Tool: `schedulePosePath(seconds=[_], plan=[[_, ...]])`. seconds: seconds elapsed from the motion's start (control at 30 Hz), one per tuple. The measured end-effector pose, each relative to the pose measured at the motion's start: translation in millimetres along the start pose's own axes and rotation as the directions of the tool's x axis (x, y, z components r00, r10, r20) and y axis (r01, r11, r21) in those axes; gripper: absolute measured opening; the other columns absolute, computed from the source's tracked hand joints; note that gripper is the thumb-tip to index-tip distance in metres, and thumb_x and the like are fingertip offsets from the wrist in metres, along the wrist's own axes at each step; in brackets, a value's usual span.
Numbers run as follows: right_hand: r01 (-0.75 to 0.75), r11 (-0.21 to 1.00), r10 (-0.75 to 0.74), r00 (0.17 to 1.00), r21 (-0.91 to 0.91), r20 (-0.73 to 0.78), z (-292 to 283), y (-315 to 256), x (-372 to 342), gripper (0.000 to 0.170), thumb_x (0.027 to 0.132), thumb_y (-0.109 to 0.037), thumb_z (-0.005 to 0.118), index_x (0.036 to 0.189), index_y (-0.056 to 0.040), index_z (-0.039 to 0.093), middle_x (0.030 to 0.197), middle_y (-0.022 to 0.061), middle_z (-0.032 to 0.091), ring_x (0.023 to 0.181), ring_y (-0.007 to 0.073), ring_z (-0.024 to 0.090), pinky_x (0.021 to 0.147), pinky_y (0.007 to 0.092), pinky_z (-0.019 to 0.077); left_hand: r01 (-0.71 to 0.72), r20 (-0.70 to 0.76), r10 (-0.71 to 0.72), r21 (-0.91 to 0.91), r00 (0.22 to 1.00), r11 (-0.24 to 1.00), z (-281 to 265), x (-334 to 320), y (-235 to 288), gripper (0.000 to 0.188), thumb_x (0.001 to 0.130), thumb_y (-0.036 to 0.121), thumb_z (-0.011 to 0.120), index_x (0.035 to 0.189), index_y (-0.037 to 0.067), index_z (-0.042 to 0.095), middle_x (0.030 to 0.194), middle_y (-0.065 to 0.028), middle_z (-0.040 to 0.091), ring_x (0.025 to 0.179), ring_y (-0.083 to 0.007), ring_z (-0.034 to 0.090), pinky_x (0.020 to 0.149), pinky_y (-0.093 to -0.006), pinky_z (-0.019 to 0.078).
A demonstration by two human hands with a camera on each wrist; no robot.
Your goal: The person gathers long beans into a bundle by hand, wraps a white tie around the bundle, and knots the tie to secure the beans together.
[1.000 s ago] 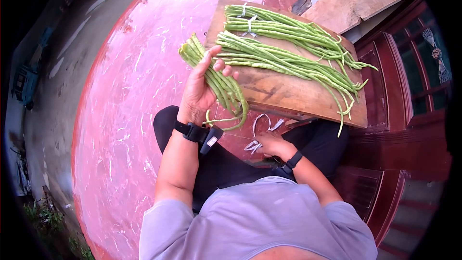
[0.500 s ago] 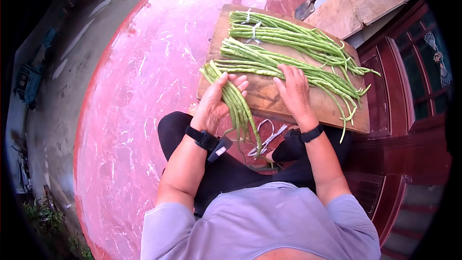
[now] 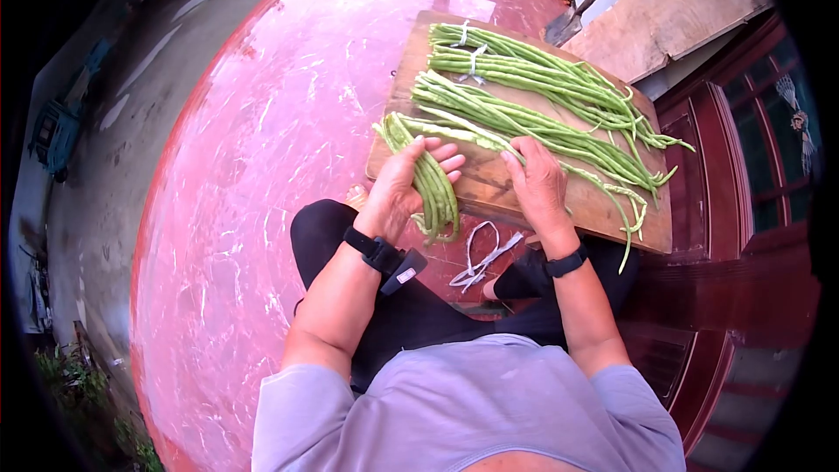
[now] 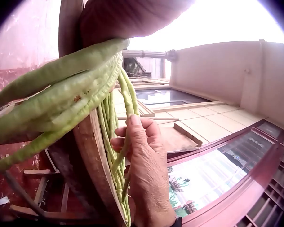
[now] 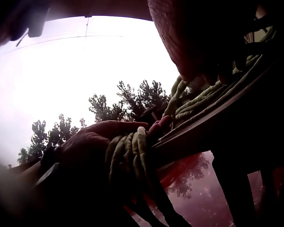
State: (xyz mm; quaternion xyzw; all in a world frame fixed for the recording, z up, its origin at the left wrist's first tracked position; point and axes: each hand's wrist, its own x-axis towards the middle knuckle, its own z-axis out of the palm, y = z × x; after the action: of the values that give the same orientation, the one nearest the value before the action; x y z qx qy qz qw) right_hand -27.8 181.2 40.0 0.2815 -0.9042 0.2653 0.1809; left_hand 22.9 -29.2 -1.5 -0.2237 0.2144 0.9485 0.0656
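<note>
My left hand (image 3: 398, 182) holds a bunch of green long beans (image 3: 432, 190), the thumb over them and their ends hanging beside the wooden board (image 3: 485, 177). At the board's near side my right hand (image 3: 539, 185) pinches long beans (image 3: 489, 137) between thumb and fingers, as the left wrist view also shows with the beans (image 4: 131, 101) rising from the grip. Beyond both hands lies a loose pile of long beans (image 3: 524, 120). Farther back are long beans (image 3: 533, 70) tied near one end with white strips (image 3: 476, 61).
White strips (image 3: 479, 269) lie on the red floor (image 3: 262, 210) below the board's near edge. A shovel (image 3: 566, 26) and a plywood sheet (image 3: 669, 13) are behind the board. Dark red doors (image 3: 699, 157) stand to the right, and my bent legs (image 3: 328, 236) are under the arms.
My right hand has come up from the white strips on the floor to the board and now pinches beans there. The left hand, still holding its bunch, has moved right and nearer the board.
</note>
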Motion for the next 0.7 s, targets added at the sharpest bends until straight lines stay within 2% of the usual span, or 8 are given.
schedulePosePath(seconds=[0.07, 0.1, 0.13, 0.27, 0.33, 0.37, 0.57, 0.7], plan=[[-0.110, 0.984, 0.110, 0.994, 0.143, 0.003, -7, -15, -6, 0.014, 0.088, -0.019, 0.066, 0.096, -0.0089, 0.061, 0.088, 0.0114, 0.066, 0.082, 0.0336, 0.063, 0.073, 0.0413, 0.0491, -0.022, -0.013, 0.022, -0.002, 1.000, 1.000, 7, -6, -1, 0.033, 0.104, 0.028, 0.044, 0.124, 0.001, 0.046, 0.129, -0.0257, 0.054, 0.115, -0.0402, 0.059, 0.089, -0.0503, 0.0560], [-0.051, 0.988, 0.058, 0.998, 0.147, -0.039, -9, -18, -10, 0.014, 0.088, -0.018, 0.067, 0.098, -0.0085, 0.061, 0.088, 0.0130, 0.066, 0.079, 0.0358, 0.065, 0.065, 0.0429, 0.0495, -0.034, -0.010, 0.034, -0.010, 0.999, 0.999, 11, -7, -2, 0.035, 0.104, 0.028, 0.044, 0.126, 0.001, 0.045, 0.130, -0.0258, 0.053, 0.116, -0.0401, 0.059, 0.089, -0.0500, 0.0561], [-0.059, 0.982, 0.066, 0.997, 0.178, -0.033, -9, -22, -15, 0.015, 0.088, -0.018, 0.067, 0.098, -0.0085, 0.061, 0.088, 0.0130, 0.066, 0.079, 0.0358, 0.065, 0.065, 0.0429, 0.0495, -0.047, -0.006, 0.046, -0.017, 0.999, 0.999, 11, -8, -2, 0.036, 0.104, 0.028, 0.044, 0.129, 0.001, 0.043, 0.130, -0.0259, 0.053, 0.117, -0.0400, 0.058, 0.089, -0.0497, 0.0561], [-0.146, 0.944, 0.139, 0.989, 0.295, 0.047, -8, -38, -37, 0.016, 0.089, -0.018, 0.068, 0.098, -0.0082, 0.060, 0.084, 0.0143, 0.066, 0.078, 0.0361, 0.065, 0.066, 0.0423, 0.0497, -0.091, 0.298, 0.107, -0.070, 0.948, 0.993, 9, -10, -1, 0.042, 0.103, 0.028, 0.046, 0.137, 0.004, 0.039, 0.134, -0.0219, 0.051, 0.124, -0.0364, 0.054, 0.093, -0.0492, 0.0550], [-0.186, 0.907, 0.172, 0.983, 0.377, 0.073, -2, -40, -47, 0.016, 0.089, -0.018, 0.068, 0.099, -0.0081, 0.060, 0.084, 0.0151, 0.066, 0.077, 0.0364, 0.065, 0.066, 0.0421, 0.0497, -0.121, 0.306, 0.124, -0.029, 0.944, 0.992, 13, -13, -2, 0.045, 0.103, 0.029, 0.047, 0.141, 0.007, 0.038, 0.135, -0.0181, 0.052, 0.125, -0.0345, 0.053, 0.095, -0.0501, 0.0539], [-0.167, 0.912, 0.153, 0.986, 0.376, 0.067, 0, -41, -52, 0.017, 0.091, -0.018, 0.067, 0.100, -0.0063, 0.060, 0.083, 0.0142, 0.067, 0.077, 0.0331, 0.066, 0.066, 0.0403, 0.0500, -0.126, 0.309, 0.122, -0.007, 0.943, 0.992, 14, -15, -2, 0.045, 0.103, 0.029, 0.047, 0.141, 0.008, 0.037, 0.136, -0.0177, 0.052, 0.125, -0.0345, 0.053, 0.096, -0.0506, 0.0534], [-0.381, 0.685, 0.297, 0.924, 0.622, 0.238, -1, -49, -62, 0.018, 0.096, -0.019, 0.062, 0.103, -0.0027, 0.058, 0.078, 0.0087, 0.066, 0.060, 0.0156, 0.063, 0.056, 0.0290, 0.0487, -0.144, 0.388, 0.130, 0.007, 0.912, 0.990, 20, -18, -3, 0.043, 0.101, 0.030, 0.050, 0.138, 0.009, 0.040, 0.134, -0.0166, 0.053, 0.126, -0.0347, 0.053, 0.097, -0.0514, 0.0526], [-0.366, 0.707, 0.281, 0.930, 0.604, 0.236, -5, -52, -63, 0.017, 0.099, -0.018, 0.057, 0.105, -0.0015, 0.057, 0.080, 0.0053, 0.065, 0.057, 0.0088, 0.057, 0.054, 0.0238, 0.0470, -0.175, 0.434, 0.163, -0.012, 0.886, 0.985, 29, -27, -4, 0.038, 0.101, 0.030, 0.052, 0.132, 0.010, 0.044, 0.132, -0.0158, 0.055, 0.124, -0.0351, 0.054, 0.096, -0.0516, 0.0535]])
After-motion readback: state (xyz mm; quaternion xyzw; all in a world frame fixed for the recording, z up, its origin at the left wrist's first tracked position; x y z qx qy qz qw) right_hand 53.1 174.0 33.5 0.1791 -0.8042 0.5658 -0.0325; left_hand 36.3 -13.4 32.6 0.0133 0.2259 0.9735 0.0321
